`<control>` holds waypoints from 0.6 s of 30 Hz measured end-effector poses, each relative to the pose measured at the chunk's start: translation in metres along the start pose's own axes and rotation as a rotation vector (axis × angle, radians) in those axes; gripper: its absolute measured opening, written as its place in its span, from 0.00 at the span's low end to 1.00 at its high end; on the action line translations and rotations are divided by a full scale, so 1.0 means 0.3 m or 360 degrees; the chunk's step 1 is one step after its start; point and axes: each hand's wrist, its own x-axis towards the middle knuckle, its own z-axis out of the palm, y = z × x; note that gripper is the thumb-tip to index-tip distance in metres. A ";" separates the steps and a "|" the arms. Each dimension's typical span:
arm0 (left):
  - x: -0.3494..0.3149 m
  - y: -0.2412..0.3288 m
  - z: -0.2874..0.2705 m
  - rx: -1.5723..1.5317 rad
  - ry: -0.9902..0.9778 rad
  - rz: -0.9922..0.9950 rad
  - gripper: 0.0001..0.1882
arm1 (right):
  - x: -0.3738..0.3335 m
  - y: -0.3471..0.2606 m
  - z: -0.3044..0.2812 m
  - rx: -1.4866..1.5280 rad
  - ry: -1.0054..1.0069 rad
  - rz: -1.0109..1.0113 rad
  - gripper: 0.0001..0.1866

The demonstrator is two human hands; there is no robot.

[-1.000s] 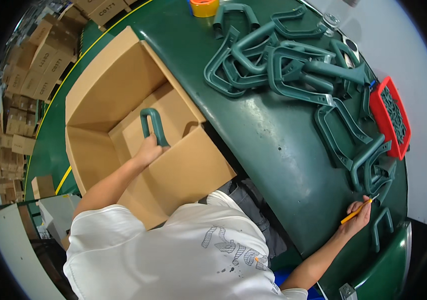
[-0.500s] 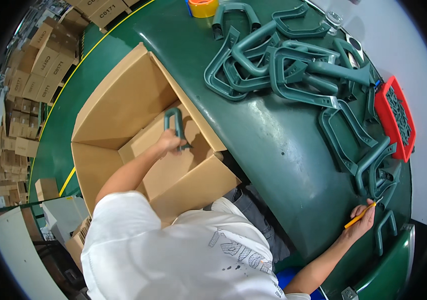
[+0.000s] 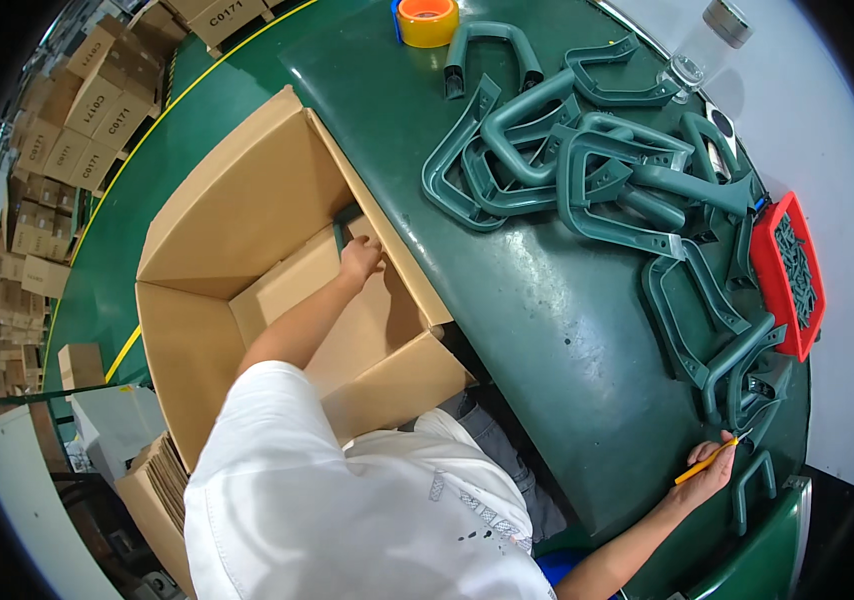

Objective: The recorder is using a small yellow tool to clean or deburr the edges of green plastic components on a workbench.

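My left hand (image 3: 362, 258) reaches down into an open cardboard box (image 3: 182, 315), near its far right corner. Its fingers are closed at a green U-shaped handle (image 3: 339, 238), which is partly hidden behind the hand and stands against the box's inner wall. Over the right end of the green table, my right hand (image 3: 710, 472) grips a slim yellow-handled knife (image 3: 699, 466) with a thin metal tip. That tip is close to a group of green handles (image 3: 762, 392). One more handle (image 3: 740, 495) lies just beyond the right hand.
Many green handles (image 3: 587, 190) lie piled on the table (image 3: 547, 340). A red bin (image 3: 799, 345) of small green pieces stands at its right edge. Orange tape (image 3: 427, 28) and a clear bottle (image 3: 702, 50) are at the back. Stacked cartons (image 3: 97, 110) stand on the left.
My left hand has carried the handle farther into the box, toward its far right corner. The right hand keeps the knife and has shifted slightly down and left in view.
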 end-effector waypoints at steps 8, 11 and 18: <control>-0.748 0.409 -0.205 0.0510 -0.1203 0.0307 0.38 | 0.004 0.006 -0.014 -0.0023 -0.0023 0.0022 0.17; -0.892 0.448 -0.099 0.1443 -0.0987 0.0385 0.35 | 0.001 -0.001 -0.011 -0.0100 0.0003 0.0059 0.16; -0.752 0.313 -0.065 0.1478 -0.0570 0.0713 0.22 | -0.012 -0.010 0.032 -0.0118 -0.0074 0.0113 0.16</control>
